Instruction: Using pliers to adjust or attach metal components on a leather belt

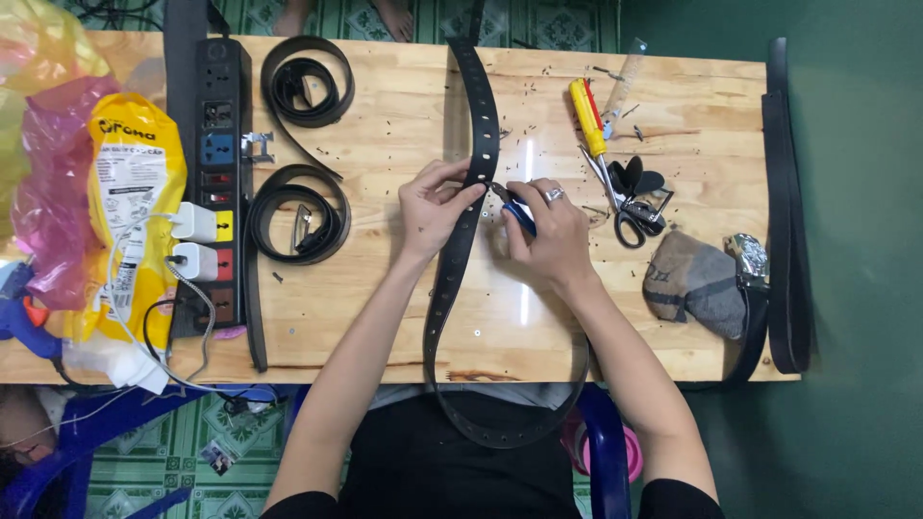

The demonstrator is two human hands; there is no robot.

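Note:
A long black leather belt (478,106) with punched holes runs down the middle of the wooden table (385,308) and loops into my lap. My left hand (435,204) pinches the belt at its left edge. My right hand (545,231), with a ring on one finger, grips a small blue-handled tool (520,215) whose tip meets the belt between the two hands. What the tool's tip does on the belt is hidden by my fingers.
Two coiled black belts (306,82) (293,221) lie left of centre beside a black power strip (217,163) with white chargers. A yellow screwdriver (586,117), scissors (625,207), a grey pouch (694,281) and a belt with metal buckle (781,192) sit right. Plastic bags (125,183) crowd the left.

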